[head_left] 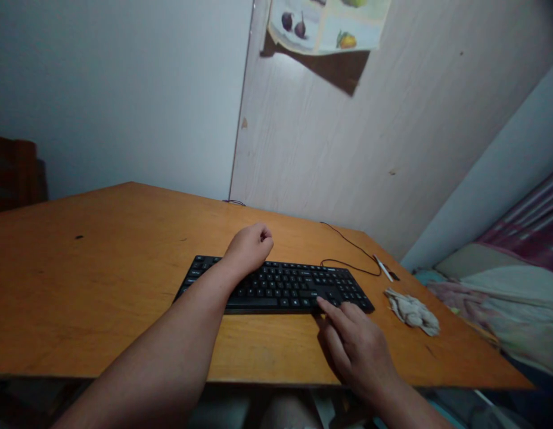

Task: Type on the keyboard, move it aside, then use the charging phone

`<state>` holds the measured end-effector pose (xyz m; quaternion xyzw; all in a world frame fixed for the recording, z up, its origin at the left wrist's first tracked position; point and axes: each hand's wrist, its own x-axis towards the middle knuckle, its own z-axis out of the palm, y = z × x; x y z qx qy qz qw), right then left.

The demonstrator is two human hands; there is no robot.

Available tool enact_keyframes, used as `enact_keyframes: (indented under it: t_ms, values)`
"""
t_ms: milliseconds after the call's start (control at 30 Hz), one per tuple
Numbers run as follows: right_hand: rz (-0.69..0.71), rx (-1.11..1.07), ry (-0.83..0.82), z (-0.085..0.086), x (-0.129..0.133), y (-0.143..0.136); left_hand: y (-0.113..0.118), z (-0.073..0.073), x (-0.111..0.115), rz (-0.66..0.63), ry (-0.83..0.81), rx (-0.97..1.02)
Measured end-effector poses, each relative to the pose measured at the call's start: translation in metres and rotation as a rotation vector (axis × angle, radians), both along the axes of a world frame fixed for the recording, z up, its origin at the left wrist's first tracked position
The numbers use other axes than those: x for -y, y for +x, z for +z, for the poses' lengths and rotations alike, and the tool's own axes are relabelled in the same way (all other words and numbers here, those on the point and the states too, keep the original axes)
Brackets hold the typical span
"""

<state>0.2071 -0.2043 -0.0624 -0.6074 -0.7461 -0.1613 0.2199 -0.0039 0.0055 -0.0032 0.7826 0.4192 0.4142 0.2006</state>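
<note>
A black keyboard lies on the wooden table in front of me. My left hand is closed in a fist at the far edge of the keyboard, its forearm crossing over the left half of the keys. Whatever may be inside that fist is hidden. My right hand is at the near right part of the keyboard. Its index finger stretches out to the bottom row of keys, while the other fingers are bent and partly hidden. No object shows in the right hand.
The wooden table meets the wall at the back. A crumpled whitish cloth lies right of the keyboard, near a white pen-like stick. A black cable curves behind. Bedding is beyond the right edge.
</note>
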Motion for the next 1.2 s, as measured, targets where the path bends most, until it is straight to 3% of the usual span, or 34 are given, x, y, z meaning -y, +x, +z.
enact_keyframes:
  t_ms: [200, 400, 733, 900, 1067, 1200]
  values:
    - [-0.010, -0.054, 0.036, 0.004, -0.005, -0.005, -0.002, 0.004, 0.005, 0.064, 0.105, 0.005]
    - [-0.128, -0.100, 0.151, 0.007, -0.008, -0.004, 0.000, 0.006, 0.006, 0.136, 0.226, 0.206]
    - [-0.275, -0.257, 0.184, 0.009, -0.011, -0.002, -0.007, 0.037, 0.013, 0.287, 0.268, 0.635]
    - [-0.343, -0.251, 0.171, 0.019, -0.012, 0.050, -0.035, 0.029, 0.023, 0.316, 0.213, 0.677]
    - [-0.544, -0.178, 0.009, 0.033, -0.017, 0.139, -0.081, 0.000, 0.044, 0.405, 0.178, 0.588]
    - [-0.503, -0.216, -0.133, 0.026, -0.018, 0.187, -0.117, -0.023, 0.064, 0.453, 0.080, 0.411]
